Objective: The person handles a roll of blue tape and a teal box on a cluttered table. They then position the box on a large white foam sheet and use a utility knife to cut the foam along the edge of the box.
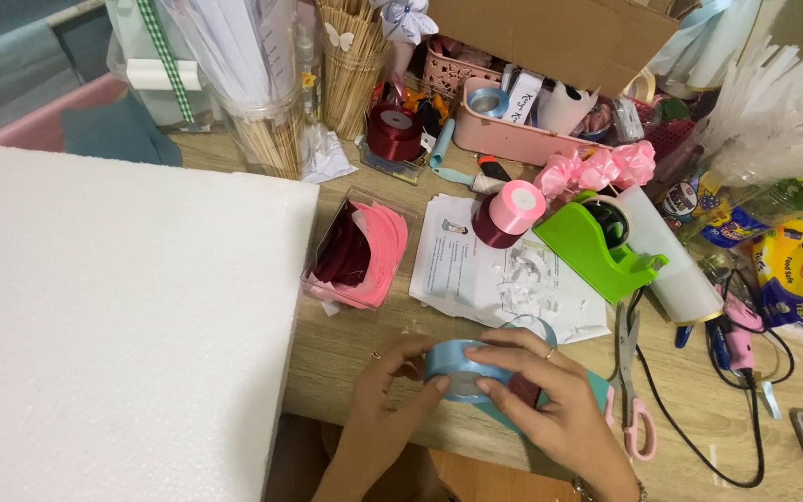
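Ribbon roll: a light blue ribbon roll (462, 369) sits low in the frame, right of centre, just above the wooden table (699, 437), held between both hands.
Left hand: the left hand (388, 390) cups the roll's left side, fingers curled closed against its rim.
Right hand: the right hand (536, 386) lies over the roll's top and right side, fingers pressed together on the band; a ring shows on one finger.
Step in hand: judged to be handling the loose end of the ribbon; the end itself is hidden under the fingers.
Next move: would call for a steady hold by one hand while the other draws out ribbon.
Lower right: scissors (632, 395) with pink handles lie just beside the right hand.
Centre right: a green tape dispenser (597, 246) stands behind a printed paper sheet (476, 270).
Centre: a clear box (357, 249) holds pink and dark red pieces.
Left: a white foam board (113, 325) fills the frame's left side.
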